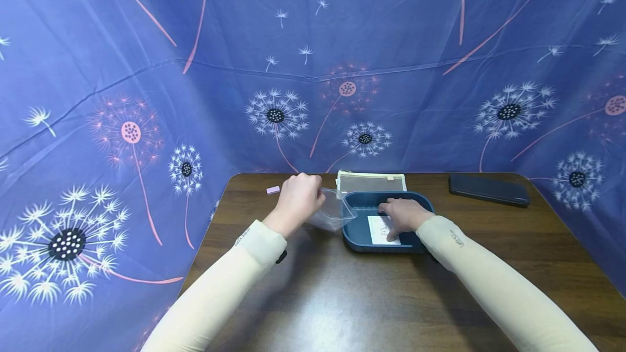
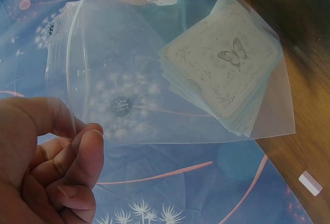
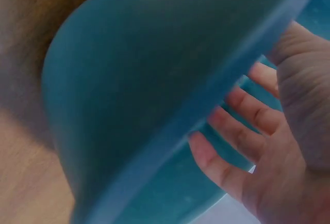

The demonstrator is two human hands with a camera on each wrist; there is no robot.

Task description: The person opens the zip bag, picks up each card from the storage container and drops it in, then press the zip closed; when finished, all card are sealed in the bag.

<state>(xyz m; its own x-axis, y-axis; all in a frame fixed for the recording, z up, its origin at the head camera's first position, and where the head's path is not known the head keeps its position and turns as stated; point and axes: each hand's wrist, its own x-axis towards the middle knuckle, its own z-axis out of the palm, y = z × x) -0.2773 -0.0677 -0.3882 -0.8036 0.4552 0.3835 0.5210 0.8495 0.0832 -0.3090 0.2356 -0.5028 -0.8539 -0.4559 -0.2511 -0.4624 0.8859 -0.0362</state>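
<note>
My left hand [image 1: 298, 200] pinches a clear zip bag [image 2: 124, 38] near its zip edge, between thumb and forefinger. Inside the bag, a fanned stack of square pale cards [image 2: 221, 64] shows a butterfly print on top. My right hand [image 1: 405, 215] reaches into a dark blue tray [image 1: 362, 247], its fingers spread and slightly bent, with nothing visible between them in the right wrist view. A white card [image 1: 379, 230] with a small drawing lies in the tray beneath that hand. Whether the thumb touches the card, I cannot tell.
Behind the tray lies a see-through pouch [image 1: 371, 182] with a cream zip edge. A flat black case [image 1: 489, 190] is at the back right of the wooden table [image 1: 313, 297], and a small pink-and-white block [image 1: 273, 190] at the back left. Blue patterned cloth [image 1: 420, 118] surrounds the table.
</note>
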